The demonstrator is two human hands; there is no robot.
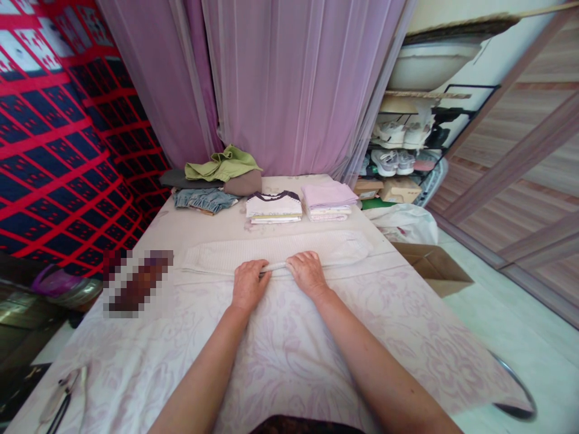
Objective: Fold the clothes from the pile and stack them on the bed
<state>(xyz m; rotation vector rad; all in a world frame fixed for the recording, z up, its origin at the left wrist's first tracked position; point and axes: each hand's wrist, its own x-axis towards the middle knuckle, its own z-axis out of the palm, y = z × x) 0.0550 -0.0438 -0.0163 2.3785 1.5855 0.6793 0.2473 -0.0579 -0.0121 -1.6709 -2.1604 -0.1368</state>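
A white ribbed knit garment [217, 254] lies across the table, folded into a long, narrow strip. My left hand [250, 284] is closed on its near edge, left of the middle, with thumb and fingers pinching the fabric. Just to the right, my right hand [308, 274] grips the same edge, its fingers curled over the cloth. Both hands rest low at the tabletop, a short gap apart. The fingertips are partly hidden in the knit.
Beyond the strip stand two folded stacks, one topped by a white shirt with dark trim [274, 205], one by lilac cloth [329, 194]. Loose clothes [221, 166] pile at the back left. Glasses [63, 395] lie front left. A cardboard box [432, 268] stands right of the table.
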